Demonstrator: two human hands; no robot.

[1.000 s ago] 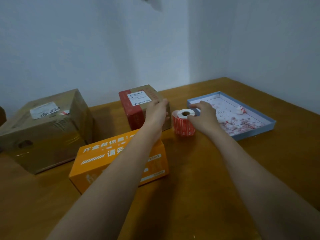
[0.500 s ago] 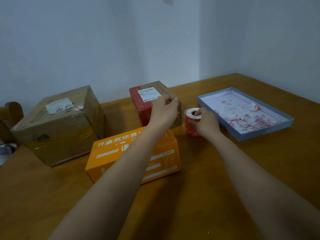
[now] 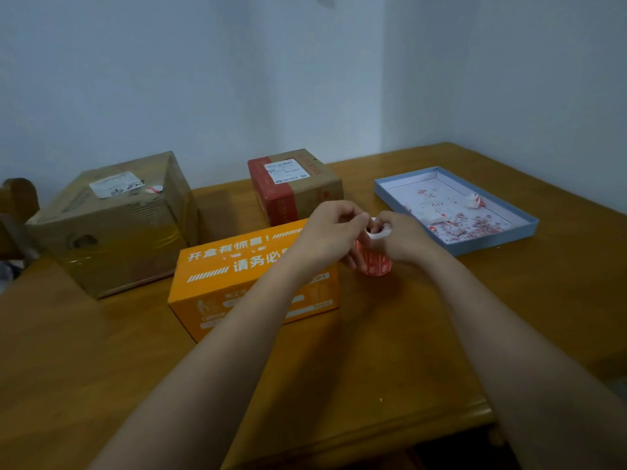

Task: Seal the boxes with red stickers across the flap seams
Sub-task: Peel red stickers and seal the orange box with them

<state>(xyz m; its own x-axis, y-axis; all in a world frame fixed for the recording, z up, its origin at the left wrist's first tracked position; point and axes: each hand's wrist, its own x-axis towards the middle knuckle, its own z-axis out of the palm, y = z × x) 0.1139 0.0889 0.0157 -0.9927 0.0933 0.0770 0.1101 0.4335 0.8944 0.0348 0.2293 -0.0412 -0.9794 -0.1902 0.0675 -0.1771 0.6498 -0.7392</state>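
Observation:
A roll of red stickers (image 3: pixel 375 262) stands upright on the wooden table (image 3: pixel 390 334), just right of an orange box (image 3: pixel 237 286) with white print. My right hand (image 3: pixel 403 237) grips the roll's top from the right. My left hand (image 3: pixel 334 237) reaches in from the left, its fingertips pinching at the roll's upper edge. Behind stand a small brown box with red tape and a white label (image 3: pixel 293 184) and a large taped brown box (image 3: pixel 115 222) at the left.
A shallow blue tray (image 3: pixel 522 237) holding red and white paper scraps lies at the right, near the wall corner. A wooden chair back (image 3: pixel 17 205) shows at the far left. The table's front edge runs close below my forearms.
The roll has come nearer, from beside the small brown box to the orange box's right end. My left hand left the small brown box and now pinches at the roll's top.

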